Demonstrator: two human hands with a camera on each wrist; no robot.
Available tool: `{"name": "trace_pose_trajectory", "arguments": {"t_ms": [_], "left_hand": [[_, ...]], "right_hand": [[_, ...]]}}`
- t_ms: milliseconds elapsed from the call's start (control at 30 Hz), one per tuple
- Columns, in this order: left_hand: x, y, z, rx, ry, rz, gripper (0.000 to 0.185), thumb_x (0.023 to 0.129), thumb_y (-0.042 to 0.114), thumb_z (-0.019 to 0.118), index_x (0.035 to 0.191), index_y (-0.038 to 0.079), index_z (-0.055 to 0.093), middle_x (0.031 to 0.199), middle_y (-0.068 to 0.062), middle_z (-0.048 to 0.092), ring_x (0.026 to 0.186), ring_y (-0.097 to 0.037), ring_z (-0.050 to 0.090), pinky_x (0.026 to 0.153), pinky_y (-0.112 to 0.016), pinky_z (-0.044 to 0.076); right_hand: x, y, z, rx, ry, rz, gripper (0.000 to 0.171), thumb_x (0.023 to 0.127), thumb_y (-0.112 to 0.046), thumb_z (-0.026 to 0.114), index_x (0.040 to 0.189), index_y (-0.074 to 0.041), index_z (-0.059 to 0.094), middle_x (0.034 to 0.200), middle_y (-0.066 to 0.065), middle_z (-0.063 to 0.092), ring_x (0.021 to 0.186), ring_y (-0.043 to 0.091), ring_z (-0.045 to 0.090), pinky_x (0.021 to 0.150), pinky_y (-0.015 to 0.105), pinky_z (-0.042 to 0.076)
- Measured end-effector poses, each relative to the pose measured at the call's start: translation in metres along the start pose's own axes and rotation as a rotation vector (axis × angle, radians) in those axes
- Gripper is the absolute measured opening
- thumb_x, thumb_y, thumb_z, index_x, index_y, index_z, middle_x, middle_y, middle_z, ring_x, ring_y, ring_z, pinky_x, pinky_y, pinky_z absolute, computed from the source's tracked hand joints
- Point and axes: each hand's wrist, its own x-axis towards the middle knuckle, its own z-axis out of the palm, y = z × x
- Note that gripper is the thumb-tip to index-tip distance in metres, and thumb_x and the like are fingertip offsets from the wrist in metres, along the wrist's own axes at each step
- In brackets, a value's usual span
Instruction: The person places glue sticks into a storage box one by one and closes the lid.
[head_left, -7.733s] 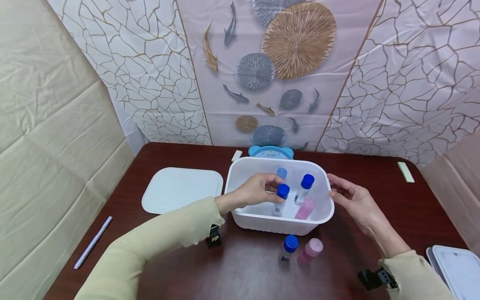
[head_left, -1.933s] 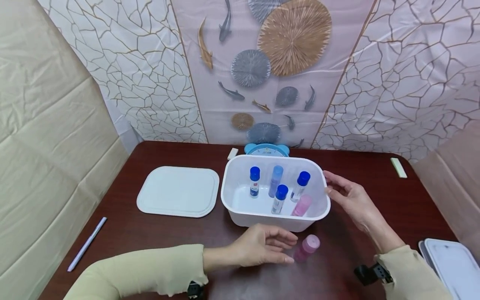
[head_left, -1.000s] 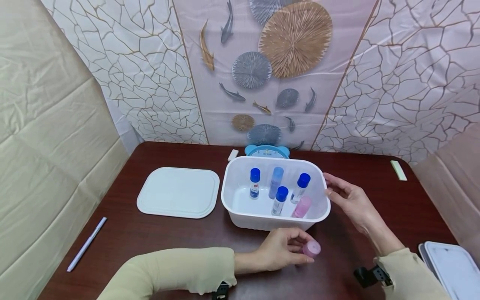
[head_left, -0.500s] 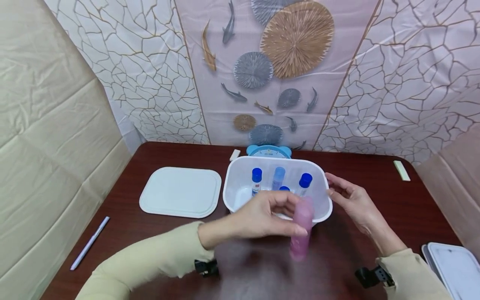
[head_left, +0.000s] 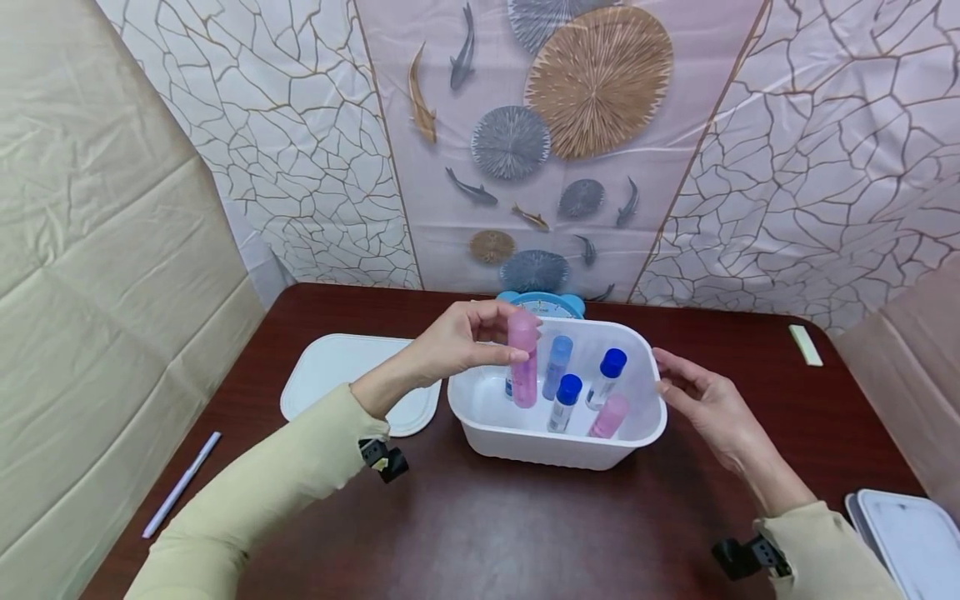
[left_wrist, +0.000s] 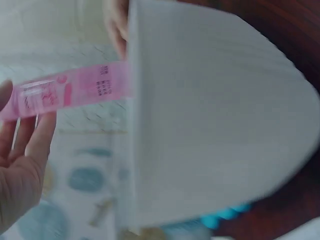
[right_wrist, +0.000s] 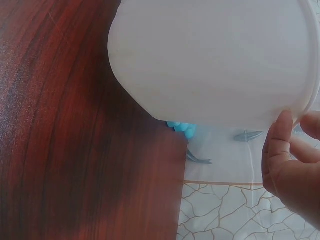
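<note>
My left hand (head_left: 457,337) pinches a pink glue stick (head_left: 523,371) by its upper end, upright over the left part of a white plastic bin (head_left: 555,452). In the left wrist view the glue stick's far end passes behind the bin's rim. Inside the bin stand a light blue glue stick (head_left: 557,367), a blue-capped glue stick (head_left: 564,404), another blue-capped one (head_left: 607,375) and a leaning pink one (head_left: 609,417). One more is mostly hidden behind the held stick. My right hand (head_left: 708,404) holds the bin's right rim between thumb and fingers.
A white lid (head_left: 337,371) lies left of the bin, partly under my left forearm. A pale pen (head_left: 182,483) lies at the left edge. Behind the bin is a light blue dial with ears (head_left: 542,305). White flat panels (head_left: 903,533) lie at the right, a pale strip (head_left: 806,345) farther back.
My left hand has picked the pink glue stick up from the table in front and carried it up and left over the bin. Earlier it put blue-capped sticks inside. My right hand stays at the rim.
</note>
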Motion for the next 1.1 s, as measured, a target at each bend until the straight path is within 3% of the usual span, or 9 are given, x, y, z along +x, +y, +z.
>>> {"name": "trace_pose_trajectory", "arguments": {"t_ms": [233,433,700,933,1100], "left_hand": [[0.007,-0.045,-0.010,-0.005,-0.265,-0.077,0.033,0.079,-0.008,0.069,0.110,-0.008,0.059,0.111,-0.023,0.064,0.095,-0.015,0.066,0.086,-0.033,0.054],[0.019,-0.057,-0.011,0.139,-0.422,-0.042,0.030,0.079,-0.003,0.072,0.107,-0.005,0.061,0.107,-0.019,0.066,0.097,-0.014,0.065,0.089,-0.027,0.052],[0.032,-0.061,-0.007,0.293,-0.528,-0.077,0.029,0.077,-0.002,0.074,0.104,-0.001,0.064,0.105,-0.010,0.066,0.096,-0.009,0.062,0.091,-0.020,0.049],[0.036,-0.063,-0.004,0.334,-0.591,-0.126,0.028,0.076,-0.006,0.073,0.101,-0.001,0.063,0.096,-0.007,0.065,0.089,-0.007,0.060,0.086,-0.019,0.051],[0.036,-0.064,-0.002,0.362,-0.601,-0.144,0.028,0.075,-0.007,0.073,0.101,0.000,0.063,0.096,-0.005,0.064,0.089,-0.006,0.058,0.086,-0.018,0.050]], "right_hand": [[0.000,0.000,0.000,0.010,0.001,-0.004,0.056,0.094,-0.017,0.058,0.142,0.002,0.036,0.105,-0.022,0.053,0.093,-0.002,0.051,0.074,0.010,0.049],[-0.001,0.000,0.000,0.015,0.003,-0.008,0.056,0.094,-0.017,0.058,0.142,0.003,0.035,0.105,-0.023,0.053,0.092,-0.003,0.050,0.074,0.009,0.049],[-0.001,0.002,0.002,0.030,-0.003,-0.035,0.056,0.094,-0.015,0.058,0.141,0.006,0.035,0.104,-0.024,0.055,0.092,-0.004,0.051,0.074,0.010,0.049],[-0.001,0.002,0.003,0.031,-0.004,-0.058,0.055,0.094,-0.014,0.058,0.140,0.007,0.036,0.104,-0.024,0.056,0.092,-0.005,0.051,0.074,0.010,0.049],[-0.001,0.001,0.003,0.040,-0.008,-0.054,0.055,0.094,-0.013,0.058,0.140,0.008,0.035,0.104,-0.024,0.056,0.093,-0.005,0.052,0.074,0.010,0.049]]}}
